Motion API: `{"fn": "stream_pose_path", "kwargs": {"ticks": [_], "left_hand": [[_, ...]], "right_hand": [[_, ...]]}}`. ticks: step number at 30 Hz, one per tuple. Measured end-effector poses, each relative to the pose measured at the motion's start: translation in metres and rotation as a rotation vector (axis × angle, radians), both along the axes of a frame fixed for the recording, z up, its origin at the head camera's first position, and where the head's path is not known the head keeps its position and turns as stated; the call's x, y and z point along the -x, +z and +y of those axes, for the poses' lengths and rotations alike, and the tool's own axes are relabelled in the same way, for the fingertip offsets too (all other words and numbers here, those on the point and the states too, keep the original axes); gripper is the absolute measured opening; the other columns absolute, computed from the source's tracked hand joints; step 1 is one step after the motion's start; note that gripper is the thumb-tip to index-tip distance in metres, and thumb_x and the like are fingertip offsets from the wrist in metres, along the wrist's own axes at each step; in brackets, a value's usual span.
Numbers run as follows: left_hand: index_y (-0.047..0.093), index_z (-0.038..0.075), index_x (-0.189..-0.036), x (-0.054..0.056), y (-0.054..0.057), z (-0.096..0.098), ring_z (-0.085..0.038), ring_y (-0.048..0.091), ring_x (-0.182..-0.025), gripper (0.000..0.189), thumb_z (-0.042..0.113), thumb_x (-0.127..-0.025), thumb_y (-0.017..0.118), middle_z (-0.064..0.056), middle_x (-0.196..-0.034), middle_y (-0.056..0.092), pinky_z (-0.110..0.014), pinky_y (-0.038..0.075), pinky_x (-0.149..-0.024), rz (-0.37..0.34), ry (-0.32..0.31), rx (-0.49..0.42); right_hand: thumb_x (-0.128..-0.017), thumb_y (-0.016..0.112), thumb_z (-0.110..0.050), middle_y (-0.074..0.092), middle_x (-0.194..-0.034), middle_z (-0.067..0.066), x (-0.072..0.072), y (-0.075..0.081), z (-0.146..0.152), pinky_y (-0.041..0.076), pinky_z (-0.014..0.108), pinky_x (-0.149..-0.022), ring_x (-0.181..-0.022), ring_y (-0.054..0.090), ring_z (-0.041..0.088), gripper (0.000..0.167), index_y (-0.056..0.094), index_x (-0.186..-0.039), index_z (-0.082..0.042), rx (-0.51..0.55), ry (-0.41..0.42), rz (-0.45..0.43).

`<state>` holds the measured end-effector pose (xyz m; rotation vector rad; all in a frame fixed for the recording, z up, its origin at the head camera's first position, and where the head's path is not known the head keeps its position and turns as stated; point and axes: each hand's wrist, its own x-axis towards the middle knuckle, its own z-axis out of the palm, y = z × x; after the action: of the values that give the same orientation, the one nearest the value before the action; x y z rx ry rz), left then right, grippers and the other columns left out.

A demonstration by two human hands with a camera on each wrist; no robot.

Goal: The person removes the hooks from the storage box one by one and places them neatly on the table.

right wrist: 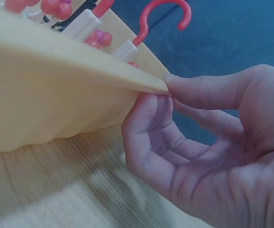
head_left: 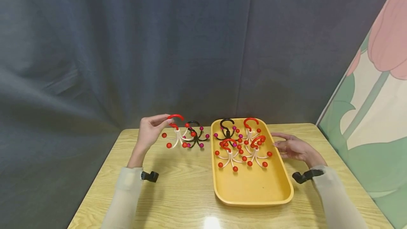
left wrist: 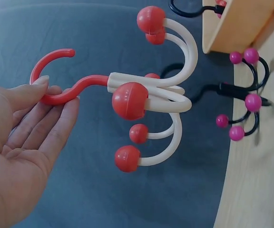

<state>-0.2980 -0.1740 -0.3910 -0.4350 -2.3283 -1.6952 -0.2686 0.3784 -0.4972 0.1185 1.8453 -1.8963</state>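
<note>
My left hand (head_left: pixel 150 132) pinches the red hook of a multi-arm hanger (left wrist: pixel 175 102) between thumb and fingers. This hanger has curved white arms tipped with red balls and is held up over the table's left part. Behind it, a black hanger with magenta balls (left wrist: pixel 244 92) stands on the table. My right hand (right wrist: pixel 208 123) pinches the right rim of a yellow tray (head_left: pixel 248 190), thumb on top and curled fingers beneath. Inside the tray's far half sit several red-and-white hangers (head_left: pixel 230 156) and a black one with magenta balls (head_left: pixel 227 134).
The wooden table (head_left: pixel 178 193) ends at a dark grey curtain (head_left: pixel 190 52) at the back. A wall panel with printed tulips (head_left: pixel 375 126) borders the right side. Black camera mounts (head_left: pixel 307 176) sit at both wrists.
</note>
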Motion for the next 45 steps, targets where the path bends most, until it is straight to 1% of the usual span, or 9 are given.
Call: {"fn": "stream_pose_path", "kwargs": {"ticks": [6, 9, 13, 19, 25, 30, 32, 38, 45], "left_hand": [[0.08, 0.005, -0.117, 0.003, -0.006, -0.008, -0.008, 0.079, -0.091, 0.031, 0.023, -0.092, 0.084, -0.021, -0.108, 0.08, -0.018, 0.057, -0.075, -0.044, 0.029, 0.027], [0.081, 0.007, -0.117, 0.004, -0.011, -0.011, -0.016, 0.08, -0.096, 0.031, 0.025, -0.092, 0.084, -0.02, -0.109, 0.08, -0.019, 0.057, -0.075, -0.065, 0.044, 0.034], [0.08, 0.006, -0.117, 0.008, -0.018, -0.015, -0.025, 0.08, -0.101, 0.028, 0.021, -0.093, 0.082, -0.021, -0.111, 0.08, -0.02, 0.059, -0.083, -0.067, 0.036, 0.042], [0.08, 0.007, -0.119, 0.014, -0.027, -0.019, -0.015, 0.079, -0.097, 0.03, 0.023, -0.093, 0.082, -0.018, -0.113, 0.08, -0.021, 0.06, -0.082, -0.089, 0.052, 0.059], [0.079, 0.006, -0.121, 0.023, -0.042, -0.025, -0.014, 0.078, -0.099, 0.03, 0.021, -0.095, 0.081, -0.018, -0.116, 0.079, -0.022, 0.06, -0.083, -0.123, 0.036, 0.077], [0.08, 0.008, -0.12, 0.029, -0.052, -0.027, -0.007, 0.076, -0.095, 0.03, 0.024, -0.094, 0.081, -0.018, -0.116, 0.08, -0.02, 0.059, -0.081, -0.135, 0.044, 0.077], [0.079, 0.008, -0.121, 0.031, -0.055, -0.027, -0.009, 0.077, -0.096, 0.031, 0.023, -0.094, 0.081, -0.018, -0.117, 0.079, -0.02, 0.059, -0.081, -0.15, 0.052, 0.066], [0.078, 0.007, -0.123, 0.04, -0.065, -0.027, -0.03, 0.077, -0.108, 0.033, 0.023, -0.094, 0.081, -0.016, -0.119, 0.079, -0.02, 0.06, -0.082, -0.212, 0.075, 0.024], [0.077, 0.006, -0.124, 0.047, -0.077, -0.025, -0.027, 0.077, -0.105, 0.031, 0.019, -0.096, 0.079, -0.02, -0.121, 0.078, -0.027, 0.06, -0.085, -0.236, 0.072, 0.023]], "right_hand": [[-0.105, 0.063, -0.01, 0.074, -0.123, 0.003, -0.001, 0.001, 0.0, 0.064, 0.043, -0.094, -0.106, 0.075, 0.019, 0.072, 0.025, -0.167, -0.011, 0.013, 0.007, -0.002], [-0.105, 0.062, -0.01, 0.074, -0.123, 0.004, -0.002, 0.001, 0.0, 0.064, 0.044, -0.094, -0.106, 0.075, 0.019, 0.071, 0.027, -0.166, -0.012, 0.022, 0.005, -0.005], [-0.105, 0.062, -0.01, 0.074, -0.123, 0.005, -0.003, 0.001, -0.001, 0.064, 0.045, -0.094, -0.107, 0.075, 0.02, 0.068, 0.031, -0.165, -0.014, 0.029, 0.003, -0.004], [-0.105, 0.062, -0.01, 0.074, -0.123, 0.005, -0.004, 0.001, -0.002, 0.064, 0.044, -0.094, -0.107, 0.076, 0.021, 0.066, 0.033, -0.164, -0.014, 0.033, 0.006, 0.001], [-0.105, 0.063, -0.01, 0.075, -0.123, 0.005, -0.005, 0.0, -0.002, 0.064, 0.043, -0.093, -0.106, 0.076, 0.02, 0.067, 0.033, -0.164, -0.013, 0.036, 0.006, -0.002], [-0.104, 0.065, -0.011, 0.074, -0.124, 0.004, -0.004, 0.0, -0.002, 0.064, 0.044, -0.093, -0.106, 0.076, 0.021, 0.069, 0.032, -0.165, -0.013, 0.034, -0.014, -0.008], [-0.104, 0.065, -0.011, 0.074, -0.124, 0.004, -0.004, 0.0, -0.002, 0.064, 0.044, -0.092, -0.106, 0.077, 0.021, 0.07, 0.032, -0.165, -0.013, 0.028, -0.021, -0.01], [-0.104, 0.065, -0.011, 0.075, -0.123, 0.005, -0.004, 0.002, -0.002, 0.064, 0.044, -0.093, -0.106, 0.076, 0.021, 0.069, 0.033, -0.164, -0.013, 0.014, -0.027, -0.002], [-0.104, 0.065, -0.012, 0.075, -0.122, 0.003, -0.005, 0.001, -0.003, 0.064, 0.043, -0.092, -0.106, 0.077, 0.021, 0.068, 0.033, -0.164, -0.012, -0.004, -0.034, 0.003]]}}
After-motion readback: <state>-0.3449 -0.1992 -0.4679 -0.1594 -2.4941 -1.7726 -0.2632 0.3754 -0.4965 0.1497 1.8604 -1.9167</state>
